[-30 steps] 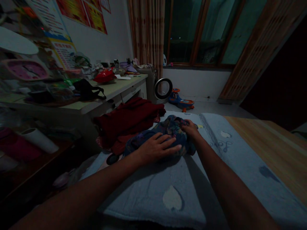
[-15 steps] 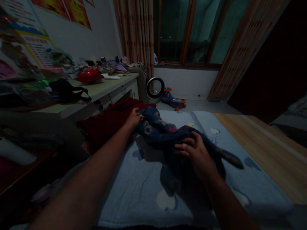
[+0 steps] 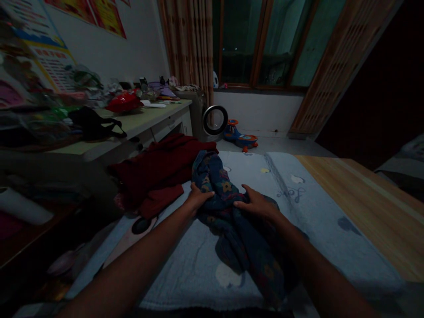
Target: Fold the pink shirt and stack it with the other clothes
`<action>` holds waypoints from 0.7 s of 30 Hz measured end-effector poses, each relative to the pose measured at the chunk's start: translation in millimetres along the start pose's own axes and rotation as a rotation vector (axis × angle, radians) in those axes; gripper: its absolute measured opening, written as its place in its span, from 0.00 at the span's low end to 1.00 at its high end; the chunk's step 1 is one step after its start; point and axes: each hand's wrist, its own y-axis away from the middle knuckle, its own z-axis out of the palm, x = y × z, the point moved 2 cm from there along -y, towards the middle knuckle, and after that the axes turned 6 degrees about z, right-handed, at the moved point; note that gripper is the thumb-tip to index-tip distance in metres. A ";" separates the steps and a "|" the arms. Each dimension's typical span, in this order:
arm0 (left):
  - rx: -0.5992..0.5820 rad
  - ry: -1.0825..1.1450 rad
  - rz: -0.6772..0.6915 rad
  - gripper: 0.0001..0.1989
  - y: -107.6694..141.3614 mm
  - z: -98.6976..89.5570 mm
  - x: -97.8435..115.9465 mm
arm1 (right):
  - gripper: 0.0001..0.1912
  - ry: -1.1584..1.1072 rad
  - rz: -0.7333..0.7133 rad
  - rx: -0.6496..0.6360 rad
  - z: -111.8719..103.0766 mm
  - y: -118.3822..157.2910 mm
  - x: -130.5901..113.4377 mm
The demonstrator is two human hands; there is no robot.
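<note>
A dark blue garment [image 3: 245, 240] with a flower pattern lies bunched on the pale blue bed cover [image 3: 185, 260]. Its far end rests against a dark red piece of clothing [image 3: 165, 163]. At the garment's left edge is my left hand [image 3: 199, 198], thumb on top and fingers closed on the cloth. My right hand [image 3: 260, 204] grips a fold across from it, with thumb and forefinger showing. The other fingers of the right hand are hidden in the fabric. One long floral part trails down toward me.
On the left stands a cluttered desk [image 3: 142, 121] with a red package [image 3: 124, 102] and a black strapped item [image 3: 94, 123]. Bare wooden boards [image 3: 357, 198] run along the right. Beyond the bed are a round appliance door [image 3: 215, 120] standing open and a blue-orange ride-on toy [image 3: 241, 138].
Both hands have come closer together over the floral garment, the left one nearer to me. The garment has shifted and now trails toward me. More of the red clothing and a pink-beige patch show.
</note>
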 end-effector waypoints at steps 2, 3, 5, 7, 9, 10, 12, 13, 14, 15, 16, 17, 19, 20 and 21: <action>-0.009 0.142 -0.045 0.49 1.5 6.9 5.7 | 0.55 -0.052 0.021 -0.101 8.8 -9.2 -2.3; -0.011 0.199 -0.063 0.49 1.6 9.7 10.7 | 0.56 -0.085 0.029 -0.133 12.1 -12.9 -3.0; -0.016 0.276 -0.092 0.46 0.9 14.7 22.6 | 0.53 -0.169 0.020 -0.166 16.3 -18.9 -4.1; -0.029 0.316 -0.096 0.43 -1.2 18.8 35.1 | 0.43 -0.274 -0.041 -0.205 17.0 -22.5 -6.0; -0.039 0.336 -0.056 0.42 -4.8 21.8 48.9 | 0.30 -0.354 -0.125 -0.236 12.3 -22.0 -9.3; -0.049 0.345 -0.020 0.42 -7.0 22.9 57.0 | 0.26 -0.363 -0.154 -0.213 7.0 -19.9 -11.4; -0.085 0.367 0.078 0.43 -12.2 24.2 76.9 | 0.23 -0.310 -0.191 -0.073 -9.3 -12.0 -17.1; -0.124 0.382 0.140 0.44 -15.2 24.7 89.0 | 0.23 -0.261 -0.205 0.037 -19.4 -6.4 -20.7; -0.164 0.395 0.210 0.44 -18.4 25.1 102.2 | 0.24 -0.206 -0.222 0.143 -29.5 -0.1 -24.7; -0.207 0.405 0.278 0.45 -22.1 25.6 116.2 | 0.23 -0.158 -0.235 0.240 -38.8 6.3 -28.8; -0.259 0.419 0.341 0.46 -26.2 26.4 130.3 | 0.23 -0.122 -0.249 0.331 -46.5 12.3 -32.5; -0.317 0.442 0.398 0.47 -30.7 27.7 143.7 | 0.23 -0.099 -0.256 0.417 -52.2 17.4 -35.2; -0.413 0.458 0.499 0.47 -41.0 31.1 165.7 | 0.22 -0.081 -0.256 0.567 -56.7 23.5 -36.3; -0.422 0.438 0.539 0.47 -46.4 32.9 172.5 | 0.22 -0.078 -0.252 0.600 -55.2 24.0 -34.0; -0.381 0.391 0.566 0.45 -51.8 34.1 175.7 | 0.24 -0.071 -0.246 0.599 -51.7 22.9 -29.6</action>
